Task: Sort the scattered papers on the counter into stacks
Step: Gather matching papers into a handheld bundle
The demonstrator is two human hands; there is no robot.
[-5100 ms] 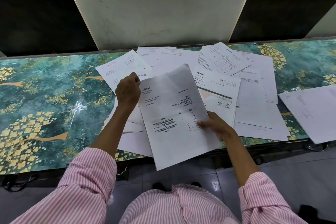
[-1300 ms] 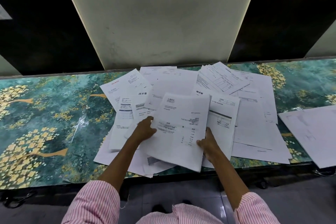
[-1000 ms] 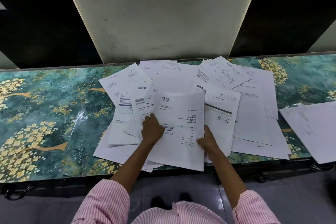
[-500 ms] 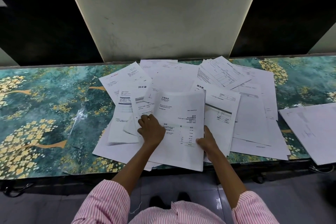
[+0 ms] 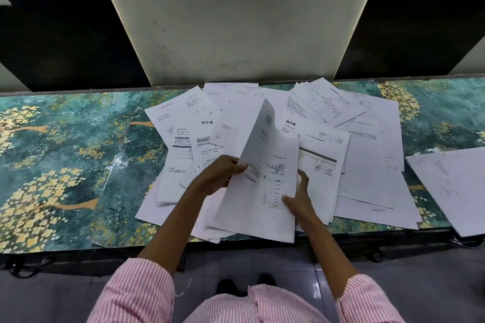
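Several white printed papers lie scattered and overlapping on the green floral counter [image 5: 60, 155]. My left hand [image 5: 219, 174] pinches the left edge of a small bundle of sheets [image 5: 265, 186] and tilts that edge up. My right hand [image 5: 298, 200] holds the bundle's right side, thumb on top and fingers spread behind it. Under and around the bundle lie more invoices: a sheet with red print [image 5: 178, 113] at the back left, a tabled form [image 5: 320, 106] at the back right, and a sheet with a grey bar [image 5: 322, 155] just right of my hands.
A separate white sheet [image 5: 454, 186] lies apart at the right end, overhanging the front edge. A pale upright panel [image 5: 236, 18] stands behind the counter between dark panels. The counter's left stretch shows only the floral covering. The floor lies below the front edge.
The bundle lay nearly flat under both hands. Now my left hand has lifted its left edge so the top sheets stand tilted, and my right hand has shifted slightly along the right side.
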